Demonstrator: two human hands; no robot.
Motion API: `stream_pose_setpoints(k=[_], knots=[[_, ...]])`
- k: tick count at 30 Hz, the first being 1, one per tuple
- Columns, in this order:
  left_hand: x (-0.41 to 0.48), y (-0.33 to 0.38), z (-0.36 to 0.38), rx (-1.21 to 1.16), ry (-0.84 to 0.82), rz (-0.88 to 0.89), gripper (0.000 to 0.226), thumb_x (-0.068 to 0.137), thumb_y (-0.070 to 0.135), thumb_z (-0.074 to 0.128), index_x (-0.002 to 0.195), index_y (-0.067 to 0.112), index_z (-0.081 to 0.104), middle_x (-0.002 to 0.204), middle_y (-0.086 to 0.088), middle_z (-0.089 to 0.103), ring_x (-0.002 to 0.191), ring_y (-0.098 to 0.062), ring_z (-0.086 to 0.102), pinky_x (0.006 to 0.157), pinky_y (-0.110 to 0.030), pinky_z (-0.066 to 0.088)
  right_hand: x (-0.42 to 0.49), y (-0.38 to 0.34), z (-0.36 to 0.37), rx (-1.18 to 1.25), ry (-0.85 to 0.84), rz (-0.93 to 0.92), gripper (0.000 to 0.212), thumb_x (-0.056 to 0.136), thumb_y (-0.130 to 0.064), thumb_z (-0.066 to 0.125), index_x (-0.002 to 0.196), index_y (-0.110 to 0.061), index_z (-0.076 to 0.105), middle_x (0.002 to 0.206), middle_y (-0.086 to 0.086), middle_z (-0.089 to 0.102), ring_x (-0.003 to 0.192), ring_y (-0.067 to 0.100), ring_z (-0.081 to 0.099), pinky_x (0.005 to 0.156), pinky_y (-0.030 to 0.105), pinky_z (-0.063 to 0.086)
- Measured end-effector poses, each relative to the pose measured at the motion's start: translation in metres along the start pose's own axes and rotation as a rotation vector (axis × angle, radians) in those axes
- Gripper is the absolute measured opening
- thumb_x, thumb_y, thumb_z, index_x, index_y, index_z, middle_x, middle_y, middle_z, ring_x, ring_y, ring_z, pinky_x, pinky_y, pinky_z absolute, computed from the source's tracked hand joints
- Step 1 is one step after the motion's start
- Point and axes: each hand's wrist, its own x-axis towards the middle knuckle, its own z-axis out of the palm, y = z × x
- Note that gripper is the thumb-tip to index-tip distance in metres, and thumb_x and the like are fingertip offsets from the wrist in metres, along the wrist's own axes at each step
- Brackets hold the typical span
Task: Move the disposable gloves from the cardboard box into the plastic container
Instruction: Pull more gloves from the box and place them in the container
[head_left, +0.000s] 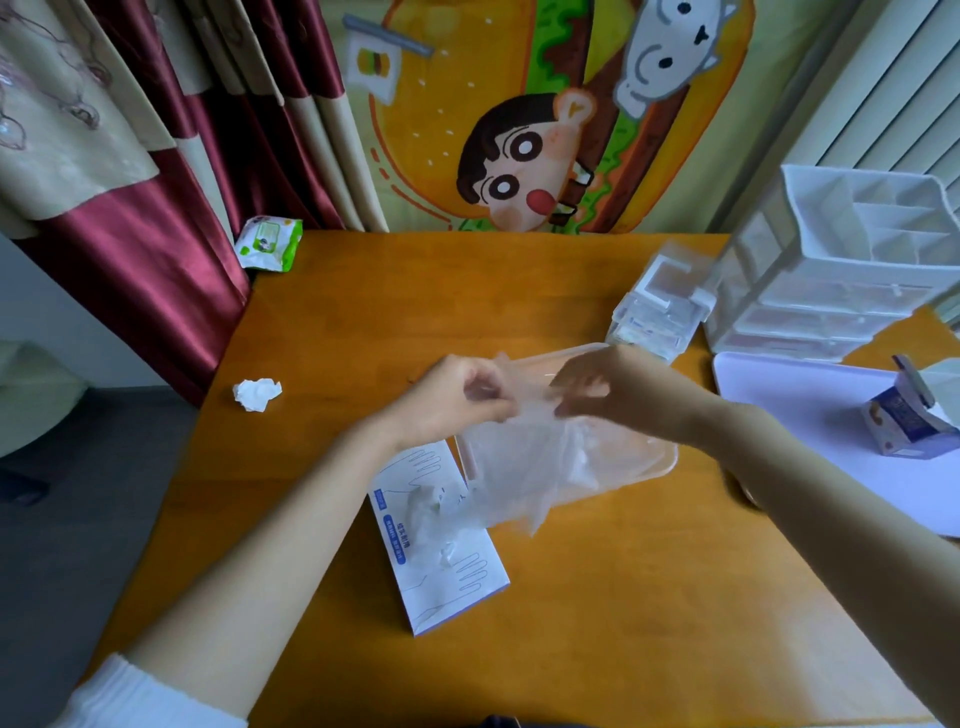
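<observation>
Roughly mid-transfer: a bunch of clear disposable gloves (524, 457) hangs over the plastic container (660, 462), its top pinched by curled fingers (498, 413) of both the left hand (457, 400) and the right hand (618, 389), its tail trailing toward the cardboard box (441, 582). Loose gloves (431, 514) poke from the box opening on the counter (623, 623), so I'd judge this bunch needs dropping in, then more pulls. Can't tell what's already in the container.

both hands (457, 400) pinch gloves (524, 457) | over plastic container (660, 467) | cardboard box (441, 540) beside
</observation>
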Motion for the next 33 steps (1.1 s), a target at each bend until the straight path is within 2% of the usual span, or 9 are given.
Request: stream_pose_setpoints(k=[3, 6, 9, 13, 18, 23, 26, 30, 33], knots=[[-0.001, -0.008, -0.002, -0.093, 0.167, -0.014, 0.018, 0.09, 0.011, 0.064, 0.091, -0.007, 0.062, 0.082, -0.007, 0.067, 0.071, 0.001, 0.062, 0.071, -0.006, 0.044, -0.003, 0.036, 0.006, 0.441, 0.356, 0.232, 0.032, 0.08, -0.029, 0.073, 0.108, -0.017, 0.064, 0.089, -0.007, 0.069, 0.079, -0.009, 0.062, 0.073, 0.008, 0.046], [0.001, -0.012, -0.001, -0.294, 0.192, -0.041, 0.013, 0.088, 0.02, 0.063, 0.087, 0.008, 0.059, 0.072, 0.003, 0.066, 0.073, -0.004, 0.064, 0.079, -0.012, 0.045, -0.013, 0.055, 0.025, 0.785, 0.171, 0.334, 0.082, 0.07, -0.066, 0.067, 0.133, -0.016, 0.049, 0.126, 0.002, 0.059, 0.115, 0.01, 0.056, 0.1, 0.032, 0.047], [0.003, -0.015, 0.003, -0.477, 0.172, -0.058, 0.014, 0.08, 0.028, 0.064, 0.082, 0.016, 0.057, 0.069, 0.003, 0.066, 0.075, -0.013, 0.065, 0.089, -0.026, 0.046, -0.014, 0.047, 0.044, 0.858, -0.19, 0.278, 0.056, 0.076, -0.071, 0.05, 0.12, -0.036, 0.049, 0.128, -0.006, 0.055, 0.117, 0.002, 0.053, 0.099, 0.024, 0.046], [0.005, -0.017, 0.003, -0.595, 0.125, -0.076, 0.011, 0.076, 0.028, 0.063, 0.077, 0.018, 0.057, 0.066, 0.001, 0.065, 0.068, -0.014, 0.065, 0.08, -0.025, 0.049, 0.003, 0.043, 0.059, 1.123, -0.359, 0.271, 0.056, 0.089, -0.053, 0.044, 0.126, -0.013, 0.055, 0.119, 0.005, 0.065, 0.113, 0.016, 0.06, 0.096, 0.029, 0.047], [0.014, -0.027, 0.006, -0.514, 0.35, -0.191, 0.015, 0.084, 0.031, 0.063, 0.082, 0.018, 0.057, 0.059, 0.007, 0.052, 0.049, -0.002, 0.045, 0.046, -0.015, 0.033, 0.014, 0.048, 0.049, 1.308, -0.21, 0.311, 0.023, 0.081, -0.037, 0.064, 0.074, -0.016, 0.071, 0.071, -0.004, 0.065, 0.068, 0.007, 0.062, 0.069, 0.021, 0.051], [0.034, -0.042, 0.033, -0.154, 0.733, -0.13, 0.022, 0.094, 0.022, 0.059, 0.072, 0.022, 0.054, 0.055, 0.004, 0.054, 0.044, 0.002, 0.049, 0.047, -0.011, 0.035, 0.027, 0.06, 0.048, 1.201, 0.212, 0.446, 0.017, 0.092, -0.016, 0.059, 0.078, -0.008, 0.055, 0.067, 0.002, 0.054, 0.054, 0.008, 0.053, 0.054, 0.019, 0.049], [0.044, -0.051, 0.05, 0.046, 0.764, -0.147, 0.024, 0.097, 0.027, 0.052, 0.077, 0.015, 0.05, 0.062, 0.001, 0.055, 0.052, -0.008, 0.05, 0.044, -0.018, 0.031, 0.033, 0.074, 0.064, 0.731, 0.403, 0.511, 0.021, 0.094, -0.019, 0.057, 0.077, -0.007, 0.054, 0.069, -0.003, 0.059, 0.044, 0.005, 0.049, 0.046, 0.024, 0.045], [0.056, -0.064, 0.064, 0.725, 0.567, -0.225, 0.022, 0.098, 0.026, 0.053, 0.106, 0.006, 0.052, 0.09, -0.006, 0.062, 0.07, -0.023, 0.065, 0.044, -0.021, 0.043, 0.035, 0.095, 0.083, 0.266, 0.309, 0.48, 0.016, 0.096, -0.028, 0.052, 0.086, -0.016, 0.054, 0.077, -0.003, 0.065, 0.055, 0.01, 0.055, 0.054, 0.037, 0.05], [0.064, -0.069, 0.072, 1.035, 0.463, -0.204, 0.055, 0.059, 0.012, 0.088, 0.097, 0.008, 0.047, 0.065, -0.005, 0.064, 0.042, -0.017, 0.06, 0.033, -0.019, 0.035, 0.043, 0.108, 0.096, -0.065, 0.093, 0.455, 0.033, 0.098, -0.035, 0.046, 0.114, -0.007, 0.048, 0.094, 0.009, 0.067, 0.077, 0.026, 0.063, 0.061, 0.034, 0.045]])
